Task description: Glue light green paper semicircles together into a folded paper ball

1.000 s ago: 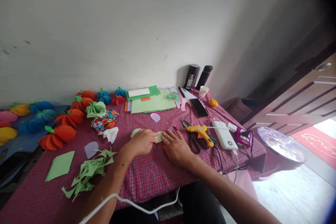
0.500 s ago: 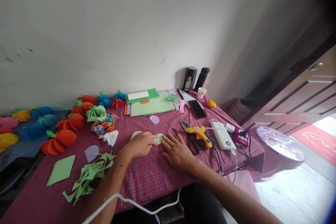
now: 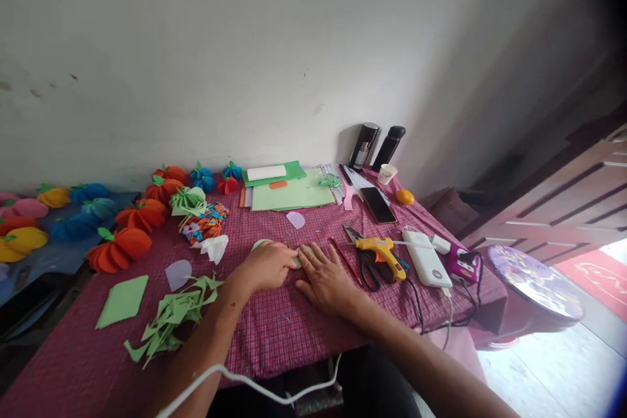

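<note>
My left hand [image 3: 268, 266] is closed over a pale green paper piece [image 3: 297, 261] on the checked cloth, its fingertips pressed together at the paper; part of the paper lies hidden under it. Flat beside it, my right hand [image 3: 326, 279] has its fingers spread, and the fingertips rest on the right end of the same paper. A red pencil [image 3: 347, 262] lies just right of my right hand. Behind the hands is a lilac paper piece [image 3: 295, 220]. Green paper scraps [image 3: 171, 320] lie left of my left forearm.
Paper pumpkins [image 3: 120, 249] and a green paper stack [image 3: 122, 302] are at the left. To the right are a yellow glue gun [image 3: 385, 255], black scissors [image 3: 368, 272], a phone [image 3: 378, 204], a white power bank [image 3: 426, 260] and cables. Two bottles [image 3: 365, 145] stand by the wall.
The view has shifted, so the table things appear a little further right. My right hand has moved left towards my left hand, covering more of the paper and uncovering the red pencil.
</note>
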{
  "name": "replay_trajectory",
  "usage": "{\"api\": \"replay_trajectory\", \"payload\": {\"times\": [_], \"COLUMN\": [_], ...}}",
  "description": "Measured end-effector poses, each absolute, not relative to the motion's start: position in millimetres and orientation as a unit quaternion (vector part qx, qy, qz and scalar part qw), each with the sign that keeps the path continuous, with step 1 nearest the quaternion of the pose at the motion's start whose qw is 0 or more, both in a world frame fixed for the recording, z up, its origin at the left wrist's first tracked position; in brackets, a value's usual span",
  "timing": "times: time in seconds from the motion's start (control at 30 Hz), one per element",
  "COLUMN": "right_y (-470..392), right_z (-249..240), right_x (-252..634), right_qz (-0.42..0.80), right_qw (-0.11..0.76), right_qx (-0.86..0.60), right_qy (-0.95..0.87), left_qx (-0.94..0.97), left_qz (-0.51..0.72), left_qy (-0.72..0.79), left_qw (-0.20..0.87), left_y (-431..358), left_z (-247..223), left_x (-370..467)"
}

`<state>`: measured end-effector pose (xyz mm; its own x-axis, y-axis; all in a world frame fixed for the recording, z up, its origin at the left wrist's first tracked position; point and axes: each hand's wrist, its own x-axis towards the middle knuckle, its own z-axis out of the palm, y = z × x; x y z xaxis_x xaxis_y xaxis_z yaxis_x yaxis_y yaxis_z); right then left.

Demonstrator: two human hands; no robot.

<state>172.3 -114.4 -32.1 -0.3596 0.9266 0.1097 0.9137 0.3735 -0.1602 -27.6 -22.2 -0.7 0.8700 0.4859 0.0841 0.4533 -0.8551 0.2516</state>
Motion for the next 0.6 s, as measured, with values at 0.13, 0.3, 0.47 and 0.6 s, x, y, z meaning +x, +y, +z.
{"api": "replay_trajectory", "payload": {"times": [0.13, 0.3, 0.47, 0.6], "right_y": [-116, -126, -130, -130], "right_z": [-36, -34, -35, -36], "right_x": [174, 180, 182, 182], "right_qz": [0.044, 0.053, 0.077, 0.078], "right_qw": [0.07, 0.065, 0.065, 0.083], "right_qx": [-0.559, -0.571, -0.573, -0.586], "right_qy": [-0.825, -0.817, -0.814, -0.802], "left_qx": [0.961, 0.962, 0.959, 0.959], "left_qz": [0.049, 0.044, 0.032, 0.031], "left_qy": [0.254, 0.251, 0.258, 0.26], "left_qw": [0.096, 0.099, 0.109, 0.111], "left_y": [-23, -23, -22, -21], "left_z": [0, 2, 4, 1], "left_x": [-27, -28, -28, -29]}}
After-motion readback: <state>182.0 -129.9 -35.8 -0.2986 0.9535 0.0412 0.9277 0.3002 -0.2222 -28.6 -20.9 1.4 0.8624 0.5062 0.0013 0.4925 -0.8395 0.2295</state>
